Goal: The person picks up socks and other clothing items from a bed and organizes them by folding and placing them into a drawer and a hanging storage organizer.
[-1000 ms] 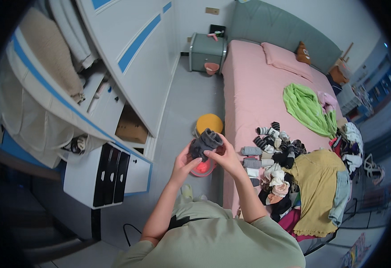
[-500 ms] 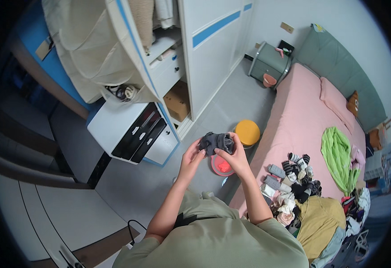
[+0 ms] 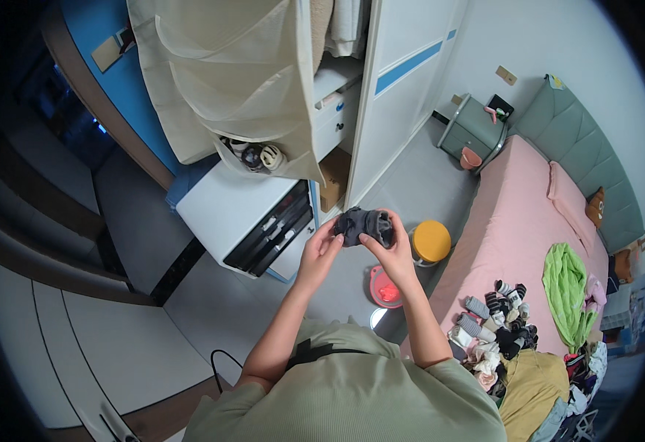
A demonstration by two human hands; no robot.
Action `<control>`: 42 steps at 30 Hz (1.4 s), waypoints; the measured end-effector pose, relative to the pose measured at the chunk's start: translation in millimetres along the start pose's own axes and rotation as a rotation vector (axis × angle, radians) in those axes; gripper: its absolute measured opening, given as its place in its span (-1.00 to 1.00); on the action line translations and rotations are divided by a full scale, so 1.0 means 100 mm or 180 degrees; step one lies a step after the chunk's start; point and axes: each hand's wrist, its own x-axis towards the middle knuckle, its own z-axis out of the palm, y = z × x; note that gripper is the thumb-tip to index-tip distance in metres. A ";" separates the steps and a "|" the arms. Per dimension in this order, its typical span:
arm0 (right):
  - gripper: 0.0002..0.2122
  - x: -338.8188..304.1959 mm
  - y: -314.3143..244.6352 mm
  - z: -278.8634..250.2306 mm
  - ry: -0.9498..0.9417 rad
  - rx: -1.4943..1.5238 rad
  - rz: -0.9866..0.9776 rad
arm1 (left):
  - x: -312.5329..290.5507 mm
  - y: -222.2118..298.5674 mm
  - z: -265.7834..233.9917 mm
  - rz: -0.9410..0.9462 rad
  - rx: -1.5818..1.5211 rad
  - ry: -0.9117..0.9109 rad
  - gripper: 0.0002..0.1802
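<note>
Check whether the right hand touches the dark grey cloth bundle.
Touching: in the head view, the right hand has its thumb on the dark grey cloth bundle and fingers at its right end.

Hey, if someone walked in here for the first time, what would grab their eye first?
Probably the lime-green cloth crumpled on the pink bed at the right, with a heap of clothes nearer the person. Next might be the round yellow-topped stool beside the bed. Near the middle, the left hand and right hand together hold a dark grey cloth bundle.
</note>
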 end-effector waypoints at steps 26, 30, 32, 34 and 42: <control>-0.51 1.42 -0.08 1.79 0.0319 -0.2443 -0.1118 | 1.34 0.34 -1.99 0.1538 0.4384 -0.0803 -0.56; -0.50 1.54 -0.01 1.84 0.0124 -0.2919 -0.1004 | 1.42 0.25 -2.04 0.1545 0.4541 -0.0823 -0.58; -0.49 1.58 0.04 1.85 0.0077 -0.3157 -0.0979 | 1.43 0.22 -2.08 0.1578 0.4533 -0.0861 -0.59; -0.48 1.62 0.09 1.85 0.0070 -0.3442 -0.1159 | 1.44 0.20 -2.10 0.1630 0.4517 -0.0855 -0.61; -0.47 1.76 0.26 1.88 -0.0043 -0.4348 -0.0600 | 1.46 0.18 -2.11 0.1620 0.4461 -0.0787 -0.74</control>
